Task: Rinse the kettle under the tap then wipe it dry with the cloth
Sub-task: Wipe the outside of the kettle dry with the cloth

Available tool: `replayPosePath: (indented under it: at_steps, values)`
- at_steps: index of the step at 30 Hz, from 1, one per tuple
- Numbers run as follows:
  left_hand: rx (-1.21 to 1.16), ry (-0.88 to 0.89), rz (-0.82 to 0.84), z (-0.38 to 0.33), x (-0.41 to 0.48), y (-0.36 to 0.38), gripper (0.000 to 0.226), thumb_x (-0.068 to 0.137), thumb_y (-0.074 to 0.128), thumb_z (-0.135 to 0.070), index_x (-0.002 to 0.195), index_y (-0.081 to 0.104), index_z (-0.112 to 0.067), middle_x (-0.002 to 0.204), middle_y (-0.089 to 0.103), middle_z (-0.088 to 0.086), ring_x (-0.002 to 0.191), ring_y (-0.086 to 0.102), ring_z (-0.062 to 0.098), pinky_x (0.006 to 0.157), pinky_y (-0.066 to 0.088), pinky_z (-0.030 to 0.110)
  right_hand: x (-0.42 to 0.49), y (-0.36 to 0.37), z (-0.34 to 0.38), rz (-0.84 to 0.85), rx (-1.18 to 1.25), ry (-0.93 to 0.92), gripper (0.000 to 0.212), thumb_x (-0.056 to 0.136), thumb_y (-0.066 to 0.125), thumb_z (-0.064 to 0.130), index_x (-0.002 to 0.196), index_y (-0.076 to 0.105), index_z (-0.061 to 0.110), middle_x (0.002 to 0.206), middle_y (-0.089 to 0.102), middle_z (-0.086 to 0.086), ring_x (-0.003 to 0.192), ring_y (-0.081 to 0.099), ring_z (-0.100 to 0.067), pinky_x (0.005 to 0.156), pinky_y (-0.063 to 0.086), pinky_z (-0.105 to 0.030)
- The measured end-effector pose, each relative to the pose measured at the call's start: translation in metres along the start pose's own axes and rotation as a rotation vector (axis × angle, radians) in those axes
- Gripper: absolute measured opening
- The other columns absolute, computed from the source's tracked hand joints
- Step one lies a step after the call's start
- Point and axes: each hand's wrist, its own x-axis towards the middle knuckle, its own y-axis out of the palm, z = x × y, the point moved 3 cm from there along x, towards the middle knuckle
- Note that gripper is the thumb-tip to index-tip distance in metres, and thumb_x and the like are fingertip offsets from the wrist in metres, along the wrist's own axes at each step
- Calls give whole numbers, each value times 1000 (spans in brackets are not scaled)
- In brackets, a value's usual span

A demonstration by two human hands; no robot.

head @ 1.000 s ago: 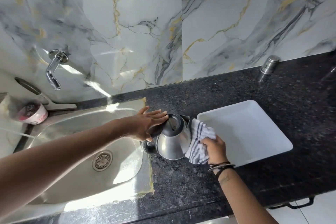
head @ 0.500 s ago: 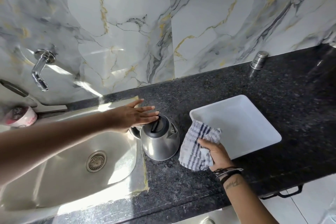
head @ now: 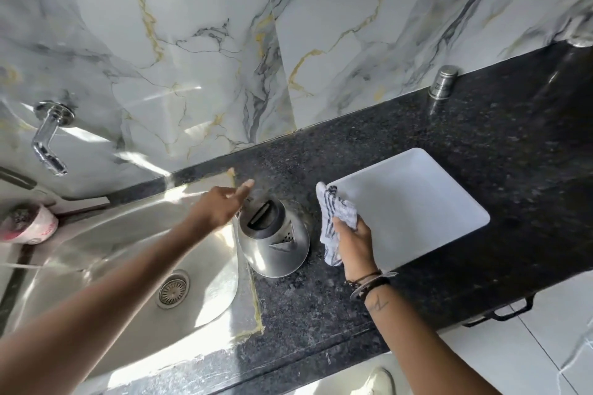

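The steel kettle (head: 272, 239) stands upright on the black counter beside the sink's right rim, its spout turned toward me. My left hand (head: 216, 208) hovers at its far left side, fingers stretched out and apart, holding nothing; I cannot tell whether it touches the kettle. My right hand (head: 354, 242) grips the white cloth with dark stripes (head: 335, 218) just right of the kettle, a small gap between them. The chrome tap (head: 48, 138) juts from the marble wall at far left, with no water running.
A steel sink (head: 106, 269) with a round drain fills the left. A white tray (head: 414, 202) lies right of the cloth. A small steel canister (head: 444, 80) stands at the back wall. A pink-and-white tub (head: 30, 226) sits at the sink's left edge.
My left hand has come off the kettle's top and opened beside it. The kettle turned so its spout faces me. My right hand pulled the cloth away from the kettle and lifted it.
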Motion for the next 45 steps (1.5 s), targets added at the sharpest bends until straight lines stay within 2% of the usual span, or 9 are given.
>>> replayPosePath:
  at_steps: [2,5,10,14,19,26,33,38,45]
  values:
    - [106,-20,45,-14,-5,16,60,74,58,-76,75,66,-17,70,66,-1,69,65,15,52,44,23,-16,23,4,193,-78,21,14,97,59,18,108,68,21,105,72,4,90,66,-12,82,53,-20]
    - [313,35,-30,-27,-2,21,55,73,70,-66,57,49,-18,55,52,-3,51,49,12,43,32,23,-41,53,-3,510,-339,-42,56,96,47,43,148,43,23,146,47,19,136,42,-5,111,31,-18]
    - [458,45,40,-5,-2,19,71,75,65,-68,121,52,-15,120,51,4,109,52,24,103,40,54,-40,53,-12,509,-285,44,52,110,21,32,160,14,19,169,8,5,153,10,-5,127,7,-32]
    - [398,132,126,2,-2,12,92,83,67,-54,152,24,-12,157,28,8,139,36,29,113,27,55,-29,47,-15,535,-121,239,53,108,15,44,155,24,22,168,14,1,148,19,-4,122,11,-26]
    - [399,162,251,5,6,-3,100,83,73,-41,156,7,-24,165,1,2,151,7,23,121,4,54,-51,76,-24,570,-358,-185,85,83,5,85,154,13,39,168,-9,9,155,-8,-5,126,-4,-28]
    - [253,150,431,9,17,-14,96,85,73,-26,155,7,-34,164,-6,-6,151,-2,19,122,3,53,-60,73,-77,581,-702,-435,73,94,7,68,154,-14,32,163,-30,7,153,-23,-11,127,-7,-40]
    - [472,261,364,9,17,-11,94,88,67,-42,155,3,-33,164,-6,-6,151,2,18,120,2,58,-29,85,-40,451,-146,95,138,52,25,105,159,20,19,162,20,10,148,20,-4,123,15,-28]
    - [482,286,363,12,19,-12,94,87,66,-47,155,3,-34,164,-7,-5,151,0,17,119,-3,57,-22,91,-35,438,-165,59,76,97,17,68,155,29,21,166,24,1,152,23,-12,124,17,-32]
    - [480,307,381,11,20,-13,93,87,66,-48,155,5,-33,164,-6,-5,151,-1,17,118,-4,56,-6,102,-22,577,-340,-164,63,93,15,69,147,37,46,156,36,11,141,32,1,111,25,-17]
